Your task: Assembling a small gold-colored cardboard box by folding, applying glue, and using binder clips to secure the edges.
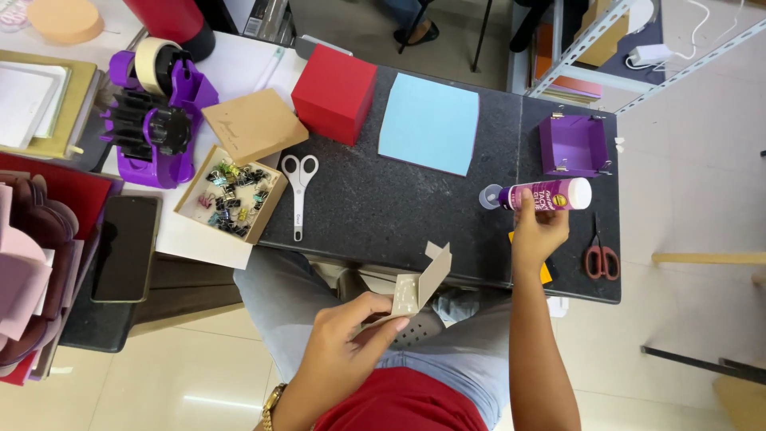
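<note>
My left hand holds a folded piece of tan cardboard over my lap, just below the front edge of the dark table. My right hand grips a purple and white glue bottle lying sideways above the table's right part, its nozzle pointing left. A clear round cap sits at the nozzle end. A small yellow scrap shows beside my right wrist.
On the table lie a red box, a light blue sheet, white scissors, a purple open box and red-handled scissors. At left stand a box of binder clips, a purple tape dispenser and a phone.
</note>
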